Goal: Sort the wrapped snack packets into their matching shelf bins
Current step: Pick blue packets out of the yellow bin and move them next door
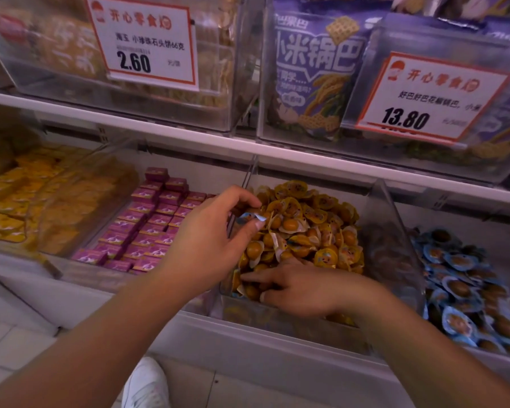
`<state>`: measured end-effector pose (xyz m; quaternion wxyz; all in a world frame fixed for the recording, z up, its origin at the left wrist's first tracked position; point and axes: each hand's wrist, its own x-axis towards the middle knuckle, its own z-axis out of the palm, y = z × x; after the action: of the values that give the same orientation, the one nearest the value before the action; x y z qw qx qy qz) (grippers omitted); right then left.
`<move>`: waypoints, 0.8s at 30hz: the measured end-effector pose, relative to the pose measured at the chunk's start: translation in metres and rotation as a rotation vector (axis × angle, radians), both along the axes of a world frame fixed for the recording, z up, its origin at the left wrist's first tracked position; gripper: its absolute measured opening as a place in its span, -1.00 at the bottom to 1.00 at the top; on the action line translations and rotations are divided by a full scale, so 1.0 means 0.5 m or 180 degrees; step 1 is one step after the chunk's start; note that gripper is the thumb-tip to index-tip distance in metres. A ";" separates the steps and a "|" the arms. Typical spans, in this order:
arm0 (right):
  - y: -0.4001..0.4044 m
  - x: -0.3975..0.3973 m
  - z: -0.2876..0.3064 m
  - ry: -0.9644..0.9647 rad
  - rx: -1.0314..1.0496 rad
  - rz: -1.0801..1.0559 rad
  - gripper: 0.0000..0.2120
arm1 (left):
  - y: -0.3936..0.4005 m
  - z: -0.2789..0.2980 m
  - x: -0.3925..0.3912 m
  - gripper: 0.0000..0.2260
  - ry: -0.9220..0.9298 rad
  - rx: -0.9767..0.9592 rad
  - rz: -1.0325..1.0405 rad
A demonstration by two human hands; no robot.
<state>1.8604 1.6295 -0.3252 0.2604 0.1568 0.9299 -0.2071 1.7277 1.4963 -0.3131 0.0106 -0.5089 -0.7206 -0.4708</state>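
Observation:
A clear bin (386,207) on the lower shelf is heaped with orange wrapped snack packets (306,228). My left hand (215,240) hovers over the bin's left edge and pinches a blue wrapped packet (249,218) between thumb and fingers. My right hand (295,287) reaches into the front of the orange heap, index finger stretched left, the other fingers curled among the packets; whether it holds one is hidden. The bin to the right holds blue wrapped packets (460,278) of the same shape.
Left of the orange bin lie pink boxed snacks (147,228), then yellow packets (18,201). The upper shelf carries clear bins with price tags (143,42) and purple bags (312,75). A white shoe (146,384) stands on the tiled floor below.

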 end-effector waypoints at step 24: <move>-0.002 -0.019 -0.003 0.0600 -0.1132 0.0151 -0.74 | -0.007 0.002 -0.008 -0.82 0.0000 0.0062 -0.0156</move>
<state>1.8509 1.6285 -0.3270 0.2006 0.0664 0.9024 -0.3757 1.7237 1.4927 -0.3120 0.0040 -0.5262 -0.7033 -0.4779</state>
